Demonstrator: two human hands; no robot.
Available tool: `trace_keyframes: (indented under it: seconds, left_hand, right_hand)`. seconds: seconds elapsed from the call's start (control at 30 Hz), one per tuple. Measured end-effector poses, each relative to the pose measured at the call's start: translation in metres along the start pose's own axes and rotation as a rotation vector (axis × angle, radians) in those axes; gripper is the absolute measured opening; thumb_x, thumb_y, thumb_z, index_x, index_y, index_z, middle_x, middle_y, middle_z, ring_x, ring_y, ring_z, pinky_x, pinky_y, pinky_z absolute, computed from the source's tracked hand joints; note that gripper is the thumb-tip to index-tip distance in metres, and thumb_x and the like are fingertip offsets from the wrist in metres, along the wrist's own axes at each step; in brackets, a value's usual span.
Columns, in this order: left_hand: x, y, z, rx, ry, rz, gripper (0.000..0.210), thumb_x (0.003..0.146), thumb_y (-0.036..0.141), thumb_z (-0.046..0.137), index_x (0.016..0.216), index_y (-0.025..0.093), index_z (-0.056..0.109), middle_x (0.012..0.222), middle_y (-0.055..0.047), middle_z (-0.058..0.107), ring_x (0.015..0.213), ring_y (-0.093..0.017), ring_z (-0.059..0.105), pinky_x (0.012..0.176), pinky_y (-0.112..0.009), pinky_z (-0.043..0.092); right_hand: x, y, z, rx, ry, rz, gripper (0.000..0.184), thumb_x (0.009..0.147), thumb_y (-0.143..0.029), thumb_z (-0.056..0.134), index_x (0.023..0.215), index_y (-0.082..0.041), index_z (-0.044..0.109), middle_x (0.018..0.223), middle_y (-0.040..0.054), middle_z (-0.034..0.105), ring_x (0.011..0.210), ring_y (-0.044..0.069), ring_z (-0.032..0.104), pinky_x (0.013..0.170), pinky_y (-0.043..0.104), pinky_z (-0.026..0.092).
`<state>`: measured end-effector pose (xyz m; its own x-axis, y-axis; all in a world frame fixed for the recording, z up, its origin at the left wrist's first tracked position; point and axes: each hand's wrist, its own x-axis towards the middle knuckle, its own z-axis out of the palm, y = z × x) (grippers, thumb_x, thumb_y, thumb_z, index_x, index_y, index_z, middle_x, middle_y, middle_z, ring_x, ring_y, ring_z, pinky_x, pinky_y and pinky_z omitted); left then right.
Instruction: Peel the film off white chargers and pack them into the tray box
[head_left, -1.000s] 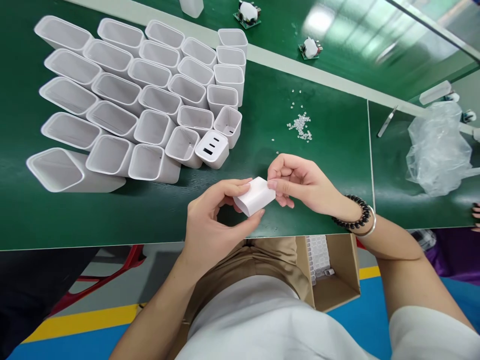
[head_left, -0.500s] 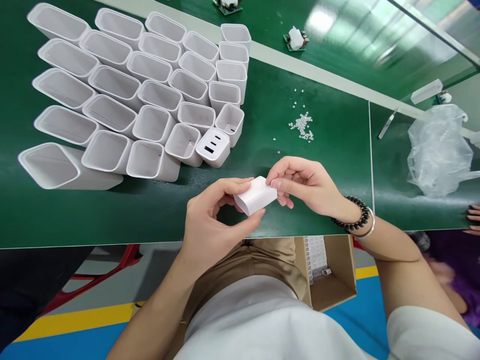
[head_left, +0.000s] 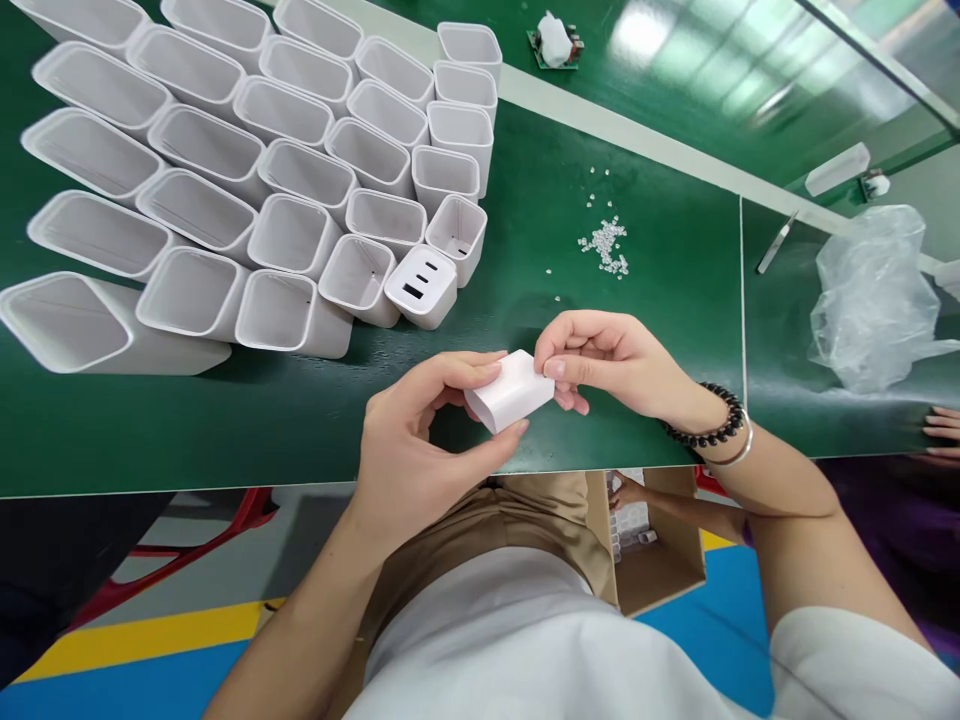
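Observation:
My left hand (head_left: 412, 435) grips a white plastic charger housing (head_left: 511, 393) between thumb and fingers, just above the table's front edge. At the housing's right end, the thumb and forefinger of my right hand (head_left: 619, 362) are pinched together; whatever sits between them is hidden. Beyond the hands lies a small scatter of tiny clear plastic pieces (head_left: 604, 243). To the left stand several rows of white charger housings (head_left: 300, 232) with their open ends up. One housing (head_left: 424, 286) at the near right corner shows its face with port slots.
A circuit board (head_left: 555, 42) lies at the back. Tweezers (head_left: 777, 243) and a clear plastic bag (head_left: 870, 300) are on the right. Below the table edge, a co-worker's hand (head_left: 626, 491) reaches into a cardboard box (head_left: 664, 578) of white parts.
The view has shifted slightly. A co-worker's arm has come in from the right and reached into the cardboard box. My hands keep nearly the same hold at the housing.

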<state>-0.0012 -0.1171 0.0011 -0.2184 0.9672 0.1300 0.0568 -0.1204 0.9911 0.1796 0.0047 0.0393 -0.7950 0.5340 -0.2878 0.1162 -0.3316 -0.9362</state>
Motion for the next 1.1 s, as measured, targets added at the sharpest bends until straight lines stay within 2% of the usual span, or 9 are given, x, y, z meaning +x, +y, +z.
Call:
trace_keyframes:
  seconds: [0.2, 0.4, 0.57, 0.83, 1.1]
  left_hand:
    - [0.002, 0.001, -0.003, -0.058, -0.051, -0.028, 0.042, 0.065, 0.006, 0.085, 0.101, 0.023, 0.072, 0.108, -0.004, 0.076, 0.103, -0.021, 0.072, 0.078, -0.029, 0.063]
    - [0.004, 0.001, -0.004, -0.074, -0.06, -0.021, 0.044, 0.065, 0.007, 0.086, 0.103, 0.025, 0.072, 0.107, -0.003, 0.077, 0.102, -0.021, 0.072, 0.079, -0.03, 0.063]
    - [0.004, 0.002, -0.003, -0.048, -0.034, -0.05, 0.043, 0.066, 0.009, 0.086, 0.101, 0.028, 0.071, 0.106, -0.003, 0.076, 0.103, -0.023, 0.072, 0.078, -0.035, 0.063]
    - [0.002, 0.002, 0.001, -0.027, 0.031, -0.018, 0.041, 0.067, 0.01, 0.086, 0.101, 0.027, 0.069, 0.11, -0.002, 0.076, 0.107, -0.024, 0.072, 0.08, -0.036, 0.064]
    - [0.002, 0.003, 0.002, -0.002, 0.031, -0.024, 0.039, 0.07, 0.011, 0.084, 0.101, 0.028, 0.068, 0.113, -0.003, 0.076, 0.109, -0.025, 0.071, 0.081, -0.039, 0.063]
  right_hand:
    - [0.002, 0.001, -0.008, 0.031, -0.102, 0.049, 0.018, 0.091, -0.029, 0.074, 0.091, -0.012, 0.066, 0.068, -0.0008, 0.064, 0.06, 0.008, 0.061, 0.05, 0.015, 0.051]
    - [0.003, 0.002, -0.007, 0.046, -0.124, 0.044, 0.02, 0.092, -0.031, 0.072, 0.091, -0.012, 0.064, 0.069, -0.0009, 0.062, 0.061, 0.007, 0.06, 0.051, 0.015, 0.05]
    - [0.001, 0.002, -0.002, 0.012, -0.067, 0.002, 0.02, 0.095, -0.032, 0.069, 0.09, -0.013, 0.062, 0.072, -0.0011, 0.06, 0.061, 0.007, 0.057, 0.053, 0.015, 0.049]
    - [-0.007, 0.003, 0.007, -0.189, 0.117, -0.153, 0.021, 0.097, -0.035, 0.066, 0.09, -0.016, 0.062, 0.085, 0.0014, 0.062, 0.068, 0.008, 0.058, 0.062, 0.019, 0.053]
    - [-0.005, 0.003, 0.008, -0.185, 0.083, -0.179, 0.017, 0.097, -0.029, 0.065, 0.089, -0.015, 0.06, 0.077, -0.0007, 0.061, 0.065, 0.006, 0.056, 0.062, 0.018, 0.05]
